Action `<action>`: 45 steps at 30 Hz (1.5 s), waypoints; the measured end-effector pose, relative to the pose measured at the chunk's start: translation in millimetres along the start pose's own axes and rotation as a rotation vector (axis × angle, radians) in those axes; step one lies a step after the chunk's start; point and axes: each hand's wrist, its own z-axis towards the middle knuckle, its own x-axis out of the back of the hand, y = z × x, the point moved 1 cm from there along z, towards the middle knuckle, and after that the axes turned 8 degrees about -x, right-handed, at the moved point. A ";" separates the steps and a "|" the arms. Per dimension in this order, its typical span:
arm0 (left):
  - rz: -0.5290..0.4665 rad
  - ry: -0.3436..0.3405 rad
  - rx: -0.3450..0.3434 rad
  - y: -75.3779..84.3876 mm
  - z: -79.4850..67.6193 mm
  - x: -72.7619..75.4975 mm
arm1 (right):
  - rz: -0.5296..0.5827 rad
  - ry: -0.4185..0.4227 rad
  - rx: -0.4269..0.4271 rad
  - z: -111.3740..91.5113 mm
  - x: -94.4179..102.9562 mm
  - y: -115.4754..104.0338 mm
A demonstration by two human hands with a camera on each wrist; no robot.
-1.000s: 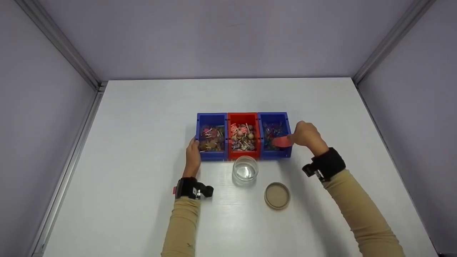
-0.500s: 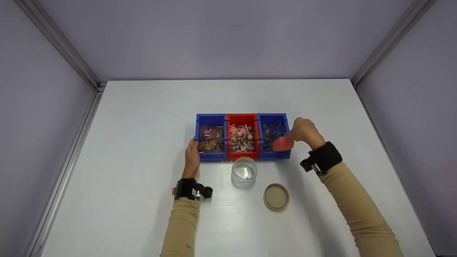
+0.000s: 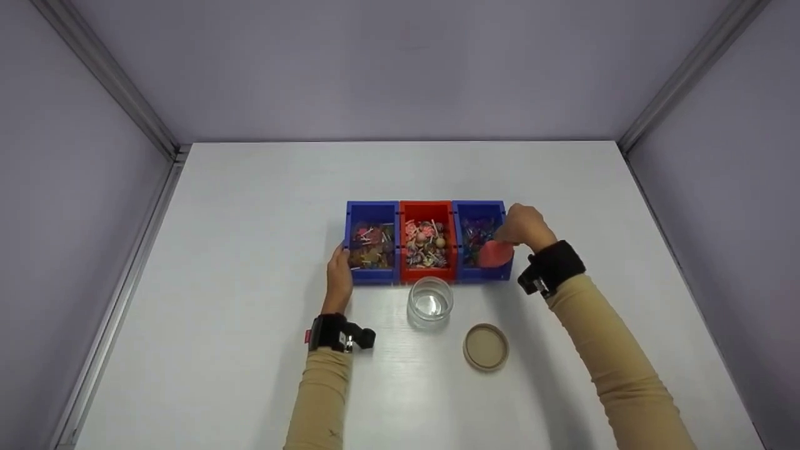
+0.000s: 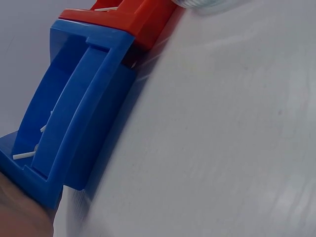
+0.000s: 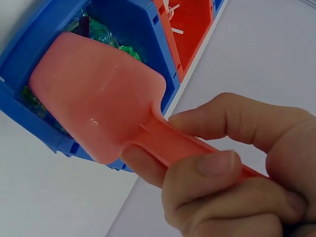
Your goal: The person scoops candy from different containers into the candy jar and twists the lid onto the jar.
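Note:
My right hand (image 3: pixel 525 226) grips the handle of a pink plastic scoop (image 5: pixel 98 94), fingers curled around it. The scoop's broad bowl is over the right blue bin (image 3: pixel 478 203), its underside facing the right wrist camera. Shiny blue and green pieces (image 5: pixel 101 33) show past its edge, and what the bowl carries is hidden. My left hand (image 3: pixel 338 278) rests along the outer side of the left blue bin (image 4: pixel 74 98), fingers partly hidden by it. Wrapped lollipops and amber-coloured sweets (image 3: pixel 372 244) fill that bin's bottom. Between the two stands a red bin (image 3: pixel 425 209) of lollipops.
A clear glass jar (image 3: pixel 431 301) stands without its lid just in front of the red bin. Nearer me, to the right, lies a round beige lid (image 3: pixel 486 347). The white table (image 3: pixel 250 250) is bounded by pale walls at the back and sides.
My right hand has shifted slightly left and away from me over the right blue bin, turning the scoop so its bowl tips toward me. My left hand has stayed at the left bin.

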 end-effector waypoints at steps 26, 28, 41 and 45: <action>0.018 -0.025 0.046 1.3 2.4 -3.2 | 0.025 0.002 -0.100 2.7 -24.1 -8.5; 0.015 -0.026 0.043 1.4 2.8 -2.7 | 0.014 -0.007 -0.104 2.4 -24.3 -9.6; 0.038 -0.037 0.048 1.2 3.0 -2.1 | 0.004 0.040 -0.113 -3.9 -33.7 -4.8; 0.025 -0.040 0.038 2.3 4.2 -1.7 | 0.035 0.069 -0.100 -6.8 -38.2 -0.4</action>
